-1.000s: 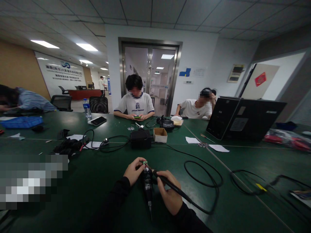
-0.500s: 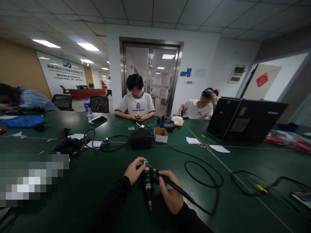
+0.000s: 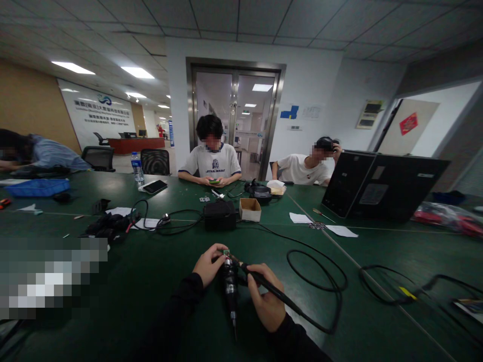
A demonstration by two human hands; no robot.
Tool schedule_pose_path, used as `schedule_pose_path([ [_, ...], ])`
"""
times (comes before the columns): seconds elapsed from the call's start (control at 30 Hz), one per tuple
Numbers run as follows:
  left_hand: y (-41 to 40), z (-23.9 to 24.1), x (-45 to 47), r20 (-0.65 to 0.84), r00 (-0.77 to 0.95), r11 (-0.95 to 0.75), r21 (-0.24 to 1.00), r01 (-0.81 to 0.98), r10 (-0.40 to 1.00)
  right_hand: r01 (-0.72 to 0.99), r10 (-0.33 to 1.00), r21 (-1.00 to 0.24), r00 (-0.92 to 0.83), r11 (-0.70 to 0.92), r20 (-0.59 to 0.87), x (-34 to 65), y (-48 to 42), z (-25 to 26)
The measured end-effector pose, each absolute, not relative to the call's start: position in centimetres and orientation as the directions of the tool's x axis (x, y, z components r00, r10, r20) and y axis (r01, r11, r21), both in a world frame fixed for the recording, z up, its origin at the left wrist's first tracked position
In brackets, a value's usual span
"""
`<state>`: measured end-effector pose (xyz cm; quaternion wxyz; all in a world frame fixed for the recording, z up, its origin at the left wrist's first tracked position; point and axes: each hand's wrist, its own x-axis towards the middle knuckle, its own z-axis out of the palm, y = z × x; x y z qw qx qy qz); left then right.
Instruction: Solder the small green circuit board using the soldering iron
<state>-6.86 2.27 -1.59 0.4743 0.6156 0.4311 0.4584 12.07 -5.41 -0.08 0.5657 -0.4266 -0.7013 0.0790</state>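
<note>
My left hand (image 3: pixel 208 265) pinches a small green circuit board (image 3: pixel 226 252) between thumb and fingertips, just past the end of a dark tapered tool. In my right hand (image 3: pixel 268 299) is a soldering iron (image 3: pixel 260 279), held like a pen by its black handle. The iron's metal end points left at the board; whether its tip touches is too small to tell. Between my hands the dark tapered tool (image 3: pixel 231 286) has a thin pointed end facing me and a shiny band. What it rests on is hard to see.
A black box (image 3: pixel 219 215) with cables and a small open cardboard box (image 3: pixel 249 210) stand beyond my hands. The iron's cable (image 3: pixel 341 301) loops to the right. A black computer case (image 3: pixel 381 188) stands at the right. Two people (image 3: pixel 215 160) (image 3: pixel 304 168) sit across the table.
My hands, the board and the iron hold almost the same place. The person at the far right has shifted an arm slightly.
</note>
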Motion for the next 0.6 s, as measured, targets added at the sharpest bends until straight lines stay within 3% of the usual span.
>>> schedule_pose_path([
  [0.6,2.19,-1.52,-6.84,0.172,0.223,-0.196,0.976,0.09,0.96,0.49,0.666,-0.57,-0.028,0.659,0.746,11.97,-5.61,0.12],
])
